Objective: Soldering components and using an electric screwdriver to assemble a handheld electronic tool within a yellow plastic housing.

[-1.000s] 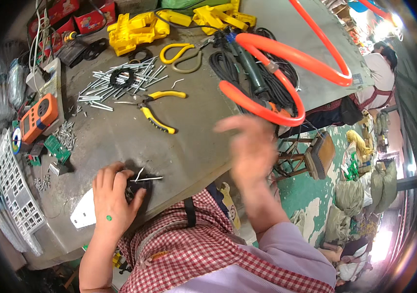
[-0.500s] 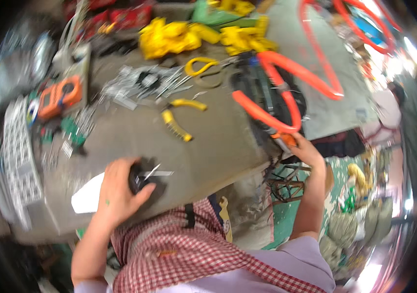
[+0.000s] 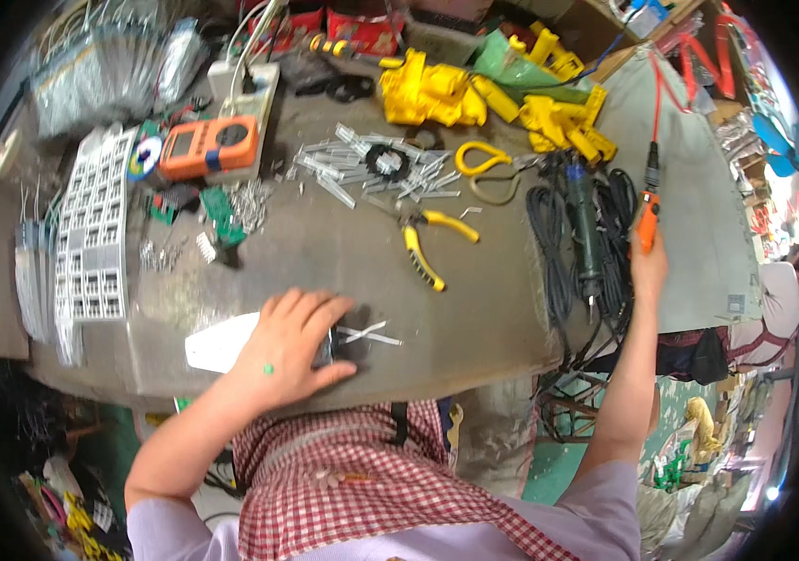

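Observation:
My left hand (image 3: 292, 351) lies over a white flat-sided piece (image 3: 222, 342), its fingers spread and thumb held apart. A dark part shows beneath the fingers, mostly hidden. Just beyond the fingertips, two thin clear strips (image 3: 373, 334) lie crossed on the table. At the right, my right hand (image 3: 649, 266) is closed round a slim orange-handled tool (image 3: 648, 221) with a black end and a red cord running upward; I cannot make out its exact kind. Left of it lies a dark green electric screwdriver (image 3: 586, 234) between coils of black cable (image 3: 549, 252).
Yellow-handled pliers (image 3: 424, 245), yellow-handled scissors (image 3: 485, 168) and a pile of clear strips (image 3: 343, 168) lie mid-table. Yellow plastic parts (image 3: 432, 89) sit behind. To the left are an orange multimeter (image 3: 208, 148), green circuit boards (image 3: 222, 215) and a white grid panel (image 3: 95, 234).
My right hand has moved away to the right with the orange-handled tool, and the red cord has swung off the screwdriver and cables. The view has shifted. My left hand stays by the white piece.

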### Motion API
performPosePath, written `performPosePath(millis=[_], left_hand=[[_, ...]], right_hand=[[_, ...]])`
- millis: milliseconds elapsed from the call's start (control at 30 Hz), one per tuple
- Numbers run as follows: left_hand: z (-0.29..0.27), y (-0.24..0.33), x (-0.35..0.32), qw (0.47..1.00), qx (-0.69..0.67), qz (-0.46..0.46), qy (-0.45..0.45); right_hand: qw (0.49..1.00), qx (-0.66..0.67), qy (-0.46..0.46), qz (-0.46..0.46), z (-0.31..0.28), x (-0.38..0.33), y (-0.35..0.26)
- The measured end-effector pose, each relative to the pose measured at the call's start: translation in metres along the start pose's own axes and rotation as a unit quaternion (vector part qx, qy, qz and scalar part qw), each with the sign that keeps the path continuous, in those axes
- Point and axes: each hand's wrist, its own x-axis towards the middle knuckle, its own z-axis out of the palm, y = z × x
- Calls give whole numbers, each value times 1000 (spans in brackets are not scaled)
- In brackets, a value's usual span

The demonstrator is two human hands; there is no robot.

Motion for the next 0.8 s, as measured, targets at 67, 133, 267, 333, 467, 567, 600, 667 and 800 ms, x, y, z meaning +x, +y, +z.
performPosePath(millis=[67,133,267,333,467,567,600,667,800], left_hand=[[2,2,-1,1000,20,16,-6],[6,3,-4,999,32,34,11],[4,13,7,999,19,30,13],[8,11,12,1000,3,26,-5],[11,10,17,999,6,30,-23],[2,10,23,998,-39,37,-40],[-4,7,23,995,-87,24,-30],[-16,3,29,993,-59,42,94],[-37,-4,56,938,155,97,296]], right_hand=[[998,-46,-1,34,14,14,6],[988,-146,-19,38,25,21,-4],[977,-76,96,-172,39,21,-120],[950,159,-79,-258,56,8,-206],[900,126,-57,-412,146,7,-275],[925,108,-77,-357,172,20,-272],[913,146,-53,-377,161,11,-273],[890,209,-41,-404,104,-8,-285],[756,319,-220,-528,13,-92,-298]])
